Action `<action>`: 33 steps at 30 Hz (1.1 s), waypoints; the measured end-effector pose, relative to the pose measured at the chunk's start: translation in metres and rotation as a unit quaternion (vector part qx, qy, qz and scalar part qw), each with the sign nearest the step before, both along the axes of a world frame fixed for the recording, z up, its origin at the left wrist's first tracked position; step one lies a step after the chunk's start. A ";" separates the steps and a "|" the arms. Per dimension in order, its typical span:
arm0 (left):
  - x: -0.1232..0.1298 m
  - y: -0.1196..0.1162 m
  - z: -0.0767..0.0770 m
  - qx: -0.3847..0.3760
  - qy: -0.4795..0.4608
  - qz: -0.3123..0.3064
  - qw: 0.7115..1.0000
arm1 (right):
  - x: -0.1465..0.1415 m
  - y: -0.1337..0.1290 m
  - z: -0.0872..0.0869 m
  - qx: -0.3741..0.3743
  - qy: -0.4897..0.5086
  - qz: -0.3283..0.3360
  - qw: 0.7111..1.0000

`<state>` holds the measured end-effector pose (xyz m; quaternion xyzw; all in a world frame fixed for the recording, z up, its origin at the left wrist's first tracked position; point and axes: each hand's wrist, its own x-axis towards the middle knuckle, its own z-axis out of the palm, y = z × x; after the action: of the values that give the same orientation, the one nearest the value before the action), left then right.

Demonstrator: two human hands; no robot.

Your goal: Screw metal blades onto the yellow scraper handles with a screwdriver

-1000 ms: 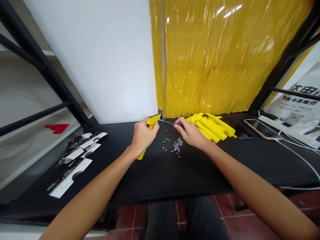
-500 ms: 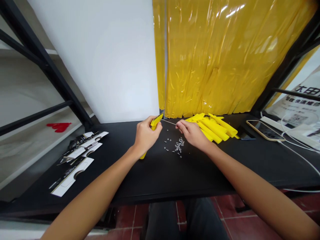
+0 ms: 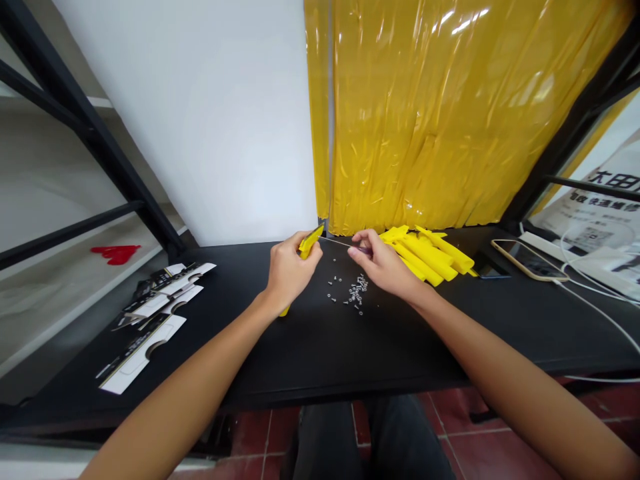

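Observation:
My left hand (image 3: 294, 268) is wrapped round a yellow piece (image 3: 311, 241), whose upper end sticks out past the thumb and whose lower end shows below the palm. A screwdriver with a thin shaft (image 3: 336, 242) and a dark handle is held in my right hand (image 3: 377, 261), between thumb and fingers. Its tip reaches the upper end of the yellow piece; the exact contact is too small to tell. Small screws and nuts (image 3: 356, 293) lie scattered on the black table (image 3: 320, 360) below my hands.
Yellow pieces (image 3: 430, 257) are piled beyond my right hand. Right of them lie a dark flat object (image 3: 490, 267), a phone (image 3: 530, 260) and white cables. White-and-black cut pieces (image 3: 145, 353) are at the left. Yellow plastic strips (image 3: 420, 120) hang behind the table.
The fingers of my right hand have shifted and loosened a little round the screwdriver, so that its dark handle now shows. My left hand has barely moved.

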<state>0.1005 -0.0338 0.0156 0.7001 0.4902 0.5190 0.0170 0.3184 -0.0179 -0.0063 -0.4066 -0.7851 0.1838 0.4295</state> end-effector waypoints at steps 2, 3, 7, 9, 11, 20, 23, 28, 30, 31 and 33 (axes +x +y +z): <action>0.000 0.000 0.001 0.002 -0.006 0.006 1.000 | -0.001 -0.001 0.000 -0.001 0.006 0.000 1.000; 0.000 0.000 0.001 0.002 -0.009 0.008 1.000 | -0.001 -0.001 0.000 0.004 0.003 -0.001 1.000; 0.001 -0.001 0.000 0.008 -0.004 0.004 1.000 | -0.001 -0.004 0.003 0.011 -0.020 0.004 1.000; 0.001 -0.001 -0.001 0.015 0.008 0.001 1.000 | 0.000 -0.003 0.003 0.007 -0.013 -0.002 1.000; 0.001 0.000 -0.002 0.021 0.013 0.000 1.000 | 0.000 -0.003 0.002 0.006 0.000 -0.005 1.000; 0.000 0.000 -0.001 0.021 0.023 -0.001 1.000 | -0.003 -0.005 0.002 0.013 -0.036 0.001 0.999; 0.000 0.002 -0.002 0.011 0.027 0.003 1.000 | -0.004 -0.004 -0.001 0.006 -0.009 -0.018 1.000; -0.002 0.006 -0.005 -0.021 0.030 0.020 0.999 | -0.003 -0.002 -0.003 0.041 -0.054 -0.045 0.997; -0.002 0.005 -0.006 -0.018 0.039 0.013 0.999 | -0.003 -0.002 -0.002 0.044 -0.066 -0.055 0.995; -0.001 0.005 -0.006 -0.016 0.042 0.009 0.999 | -0.002 -0.002 -0.001 0.040 -0.062 -0.057 0.996; -0.001 0.004 -0.006 -0.019 0.045 0.006 0.999 | -0.002 -0.003 0.000 0.026 -0.046 -0.051 0.997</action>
<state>0.0996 -0.0295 0.0096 0.7192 0.5045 0.4777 0.0048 0.3166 -0.0212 -0.0067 -0.4429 -0.7866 0.1220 0.4126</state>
